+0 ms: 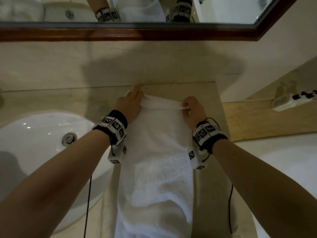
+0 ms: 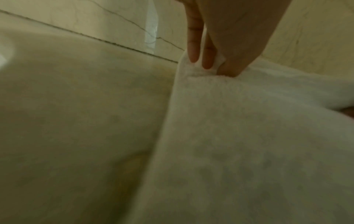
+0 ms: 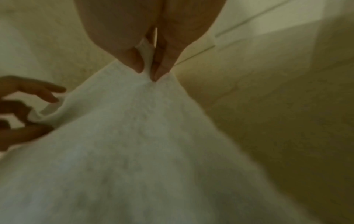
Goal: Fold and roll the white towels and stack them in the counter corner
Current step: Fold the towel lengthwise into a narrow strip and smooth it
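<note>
A white oval ceramic sink point(image 1: 34, 134) sits left of the hands, set into the beige marble desk point(image 1: 205, 93). The left hand point(image 1: 130, 103) pinches the far left corner of the long white terry towel point(image 1: 157, 165), which lies flat between both wrists. The right hand point(image 1: 193, 107) pinches the far right corner, fingers curled.

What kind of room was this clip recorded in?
Most likely a bathroom, perhaps a hotel's. A white basin with a metal drain is set in a beige stone counter, a wood-framed mirror hangs above it, and both hands hold a white towel spread on the counter.
</note>
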